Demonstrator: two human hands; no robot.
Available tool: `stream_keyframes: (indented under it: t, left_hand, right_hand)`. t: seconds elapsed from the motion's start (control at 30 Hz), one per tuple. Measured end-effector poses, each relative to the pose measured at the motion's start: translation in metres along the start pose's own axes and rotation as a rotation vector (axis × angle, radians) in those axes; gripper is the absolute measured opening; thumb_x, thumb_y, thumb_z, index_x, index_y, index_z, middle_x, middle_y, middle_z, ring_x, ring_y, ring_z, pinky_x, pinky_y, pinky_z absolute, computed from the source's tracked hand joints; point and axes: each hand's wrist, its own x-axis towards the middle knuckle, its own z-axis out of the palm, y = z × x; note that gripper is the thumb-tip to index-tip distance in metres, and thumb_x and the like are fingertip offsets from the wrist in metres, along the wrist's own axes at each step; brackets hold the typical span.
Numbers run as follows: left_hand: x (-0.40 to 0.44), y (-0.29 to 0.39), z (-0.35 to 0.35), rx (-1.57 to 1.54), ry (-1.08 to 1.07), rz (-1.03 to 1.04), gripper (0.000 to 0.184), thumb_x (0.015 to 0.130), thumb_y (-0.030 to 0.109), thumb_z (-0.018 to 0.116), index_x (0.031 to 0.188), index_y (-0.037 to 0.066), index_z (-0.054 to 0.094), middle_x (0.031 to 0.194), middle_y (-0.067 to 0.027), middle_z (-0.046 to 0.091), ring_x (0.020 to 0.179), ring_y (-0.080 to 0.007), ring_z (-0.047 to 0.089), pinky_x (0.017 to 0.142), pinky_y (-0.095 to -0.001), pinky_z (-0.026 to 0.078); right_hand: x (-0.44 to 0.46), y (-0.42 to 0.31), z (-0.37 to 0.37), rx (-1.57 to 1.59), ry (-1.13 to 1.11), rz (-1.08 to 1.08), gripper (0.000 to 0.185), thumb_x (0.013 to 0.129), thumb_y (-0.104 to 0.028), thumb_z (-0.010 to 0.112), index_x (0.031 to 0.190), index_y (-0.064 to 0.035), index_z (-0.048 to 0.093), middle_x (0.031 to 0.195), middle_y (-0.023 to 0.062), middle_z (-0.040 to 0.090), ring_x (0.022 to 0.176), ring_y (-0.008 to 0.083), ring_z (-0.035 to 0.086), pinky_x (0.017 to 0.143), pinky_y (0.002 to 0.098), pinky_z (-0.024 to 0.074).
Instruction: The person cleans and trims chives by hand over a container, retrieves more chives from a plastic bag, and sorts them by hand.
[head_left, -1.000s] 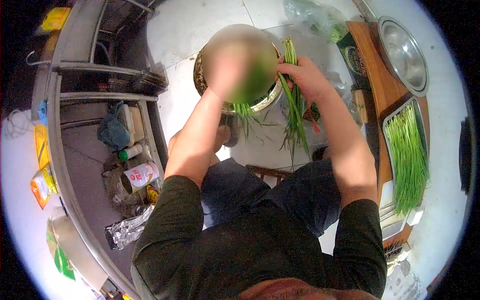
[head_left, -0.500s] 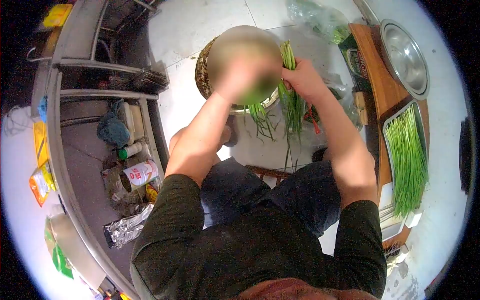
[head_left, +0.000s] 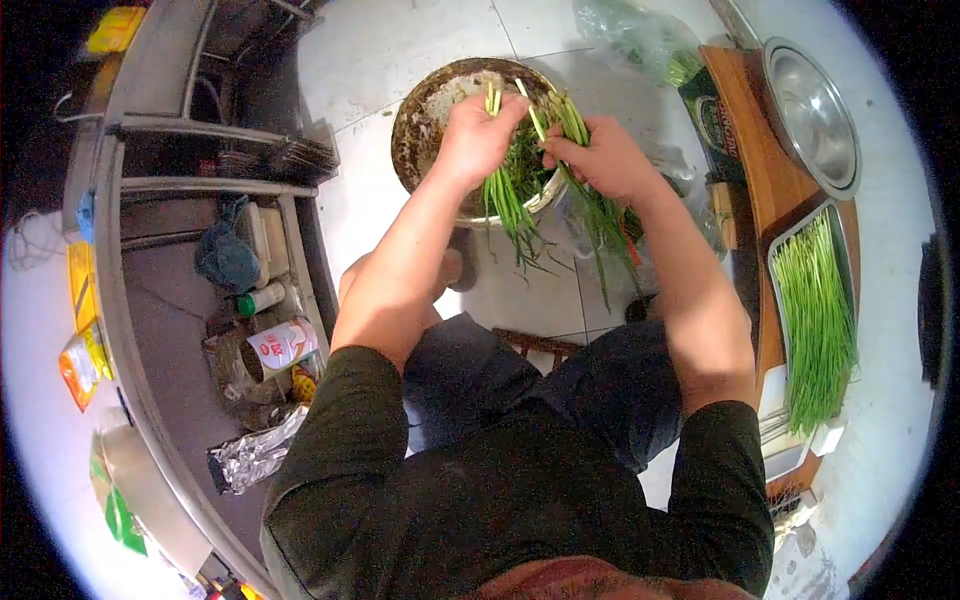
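Observation:
Over a round, stained basin (head_left: pixel 415 135), my left hand (head_left: pixel 477 140) is closed around a small bunch of green stalks (head_left: pixel 510 208), whose pale ends stick up and whose leaves hang down. My right hand (head_left: pixel 605 160) grips a second bunch of stalks (head_left: pixel 605 225) at the basin's right side, leaves hanging past the rim. One pale stalk (head_left: pixel 533 112) slants between the two hands, its lower end at my right fingertips. Dark green leaves lie inside the basin, partly hidden by the hands.
At the right, a wooden board (head_left: pixel 735 110) bears a metal bowl (head_left: pixel 810 115) and a tray of long green stalks (head_left: pixel 815 320). Plastic bags (head_left: pixel 640 45) lie beyond. A metal shelf (head_left: pixel 220 190) with a can (head_left: pixel 283 345) and foil (head_left: pixel 255 455) stands left.
The blur over the basin is gone, so my left hand and its bunch now show clearly. My right hand's bunch has tilted, its top leaning left and its leaves swinging right.

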Motion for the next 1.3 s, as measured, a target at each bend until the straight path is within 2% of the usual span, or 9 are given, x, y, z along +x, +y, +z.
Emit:
stream_keyframes:
  t: [0.2,0.3,0.73,0.8,0.9,1.0,1.1,1.2,1.3]
  left_hand:
    - [0.004,-0.002,-0.002,-0.086,0.099,0.014,0.021,0.091,0.024,0.062,0.085,0.004,0.063,0.063,0.0026,0.053,0.054,-0.0065,0.045,0.049,-0.0258,0.036]
    - [0.005,0.008,-0.007,-0.158,0.213,-0.102,0.02,0.09,0.023,0.062,0.082,0.004,0.062,0.064,0.002,0.053,0.052,-0.0066,0.043,0.047,-0.0263,0.034]
    - [0.003,0.0,-0.005,-0.003,0.108,-0.205,0.019,0.091,0.019,0.06,0.1,0.003,0.066,0.077,0.0002,0.062,0.07,-0.0097,0.056,0.063,-0.0252,0.045]
    - [0.003,-0.002,-0.002,-0.073,0.09,-0.137,0.014,0.088,0.019,0.064,0.091,0.005,0.064,0.069,0.0039,0.055,0.06,-0.0062,0.047,0.053,-0.0241,0.036]
    - [-0.001,-0.001,0.004,-0.008,0.08,0.03,0.016,0.085,0.019,0.069,0.079,0.007,0.061,0.064,0.0069,0.05,0.056,-0.0041,0.042,0.05,-0.0233,0.034]
    - [0.003,-0.014,0.003,0.049,0.095,0.276,0.019,0.083,0.021,0.072,0.076,0.008,0.061,0.064,0.0074,0.051,0.057,-0.0033,0.042,0.053,-0.0225,0.035]
    - [0.003,-0.009,-0.002,0.181,0.131,-0.068,0.017,0.086,0.021,0.07,0.092,0.006,0.064,0.079,0.0021,0.06,0.069,-0.007,0.052,0.063,-0.0245,0.044]
    - [0.003,-0.035,-0.011,0.548,0.074,0.48,0.032,0.088,0.017,0.065,0.117,0.005,0.058,0.109,-0.0086,0.063,0.101,-0.02,0.059,0.086,-0.0337,0.049]
    - [0.005,-0.031,-0.014,0.462,-0.005,0.199,0.037,0.085,0.012,0.067,0.119,0.003,0.057,0.114,-0.0105,0.062,0.104,-0.022,0.058,0.089,-0.0364,0.047]
  right_hand:
    - [-0.004,-0.006,-0.004,0.059,-0.075,0.055,0.03,0.085,-0.034,0.062,0.078,-0.006,0.069,0.061,0.0043,0.059,0.057,0.0164,0.053,0.056,0.0349,0.0428]
    - [-0.006,-0.009,-0.003,0.145,-0.074,0.064,0.018,0.085,-0.023,0.067,0.087,-0.0054,0.065,0.071,-0.0002,0.065,0.052,0.0062,0.047,0.048,0.0245,0.037]
    - [0.002,0.0,0.0,-0.088,0.211,0.008,0.029,0.077,-0.027,0.072,0.088,-0.0013,0.064,0.07,0.0062,0.061,0.066,0.0152,0.056,0.064,0.0324,0.0463]
    - [0.001,-0.004,-0.003,-0.126,0.19,0.039,0.041,0.075,-0.034,0.073,0.095,0.0006,0.066,0.078,0.0158,0.068,0.072,0.0248,0.065,0.071,0.0385,0.0508]
    - [0.001,-0.001,0.001,-0.101,0.248,-0.008,0.027,0.077,-0.027,0.072,0.085,-0.0022,0.063,0.063,0.0036,0.057,0.061,0.0121,0.052,0.061,0.0306,0.0446]
    - [0.001,0.0,0.003,-0.219,0.278,-0.07,0.028,0.077,-0.027,0.071,0.085,-0.0017,0.064,0.061,0.0028,0.056,0.059,0.0136,0.052,0.059,0.031,0.0442]
    - [-0.002,-0.007,0.001,-0.253,0.214,-0.045,0.045,0.076,-0.037,0.069,0.1,0.0013,0.065,0.084,0.0244,0.066,0.08,0.0396,0.065,0.073,0.0453,0.0511]
    - [-0.003,-0.003,0.004,-0.275,0.293,-0.221,0.045,0.077,-0.038,0.068,0.099,0.001,0.065,0.083,0.0237,0.066,0.078,0.0396,0.065,0.073,0.0459,0.0513]
    - [-0.012,-0.014,-0.001,-0.304,0.27,-0.164,0.044,0.077,-0.038,0.067,0.099,0.0011,0.065,0.083,0.024,0.066,0.078,0.0404,0.064,0.073,0.0464,0.0516]
